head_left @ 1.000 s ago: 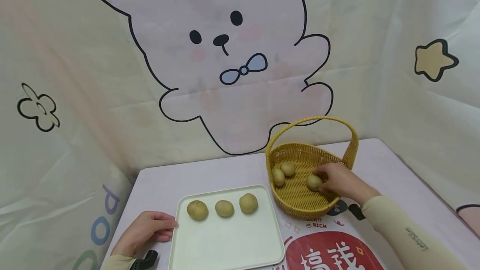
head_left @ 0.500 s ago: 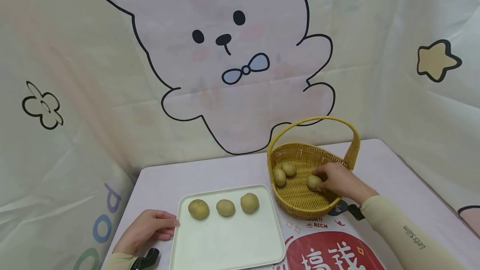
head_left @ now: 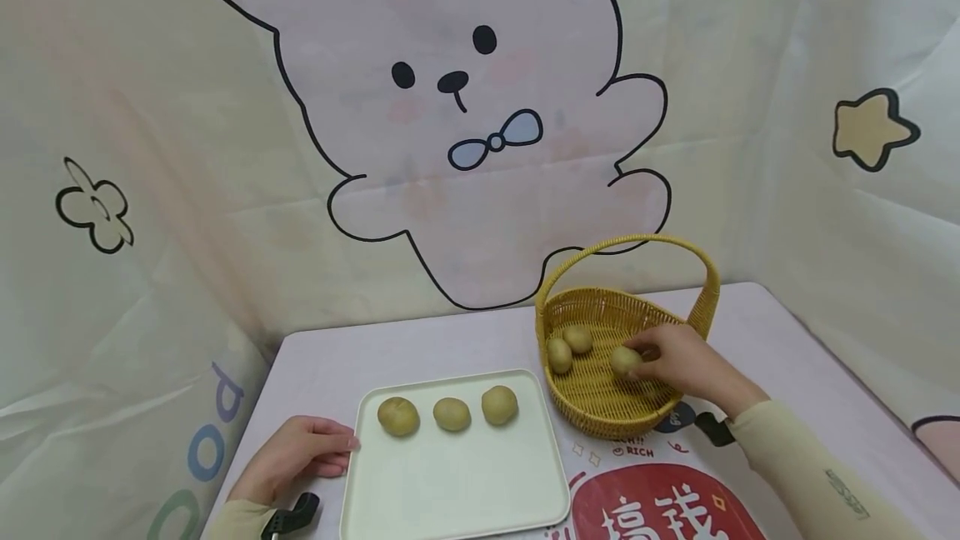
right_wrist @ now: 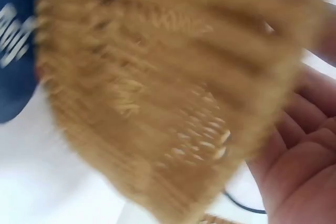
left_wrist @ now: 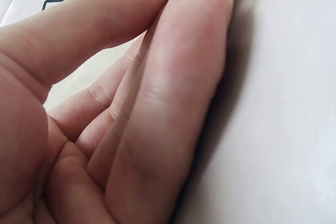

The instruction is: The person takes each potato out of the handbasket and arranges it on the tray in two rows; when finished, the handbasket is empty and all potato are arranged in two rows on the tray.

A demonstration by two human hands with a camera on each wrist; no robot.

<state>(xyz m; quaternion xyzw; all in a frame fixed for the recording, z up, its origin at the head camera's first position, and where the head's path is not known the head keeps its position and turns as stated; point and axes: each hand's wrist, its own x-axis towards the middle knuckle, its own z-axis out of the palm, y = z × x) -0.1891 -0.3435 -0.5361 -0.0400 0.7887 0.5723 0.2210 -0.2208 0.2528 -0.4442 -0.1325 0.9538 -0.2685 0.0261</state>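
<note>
In the head view my right hand (head_left: 686, 363) reaches over the side of a yellow wicker basket (head_left: 600, 425) and pinches a small potato (head_left: 622, 362) between thumb and fingers. Two more potatoes (head_left: 558, 355) lie together at the basket's left side. My left hand (head_left: 300, 455) pinches the left edge of a white rectangular tray (head_left: 457, 486), its thumb on the rim in the left wrist view. Along the tray's far side three potatoes (head_left: 452, 414) sit in a row. Blurred basket wall (right_wrist: 147, 77) fills much of the right wrist view, hiding the held potato there.
The basket's tall arched handle (head_left: 633, 238) rises over it. A tablecloth (head_left: 420, 340) with a red printed patch (head_left: 660, 498) covers the table. Behind stands a cloth backdrop (head_left: 487, 207) with a cartoon animal, and more cloth hangs at both sides.
My right hand has shifted the pinched potato slightly left inside the basket. My left hand stays at the tray's edge, and the head view has turned a little.
</note>
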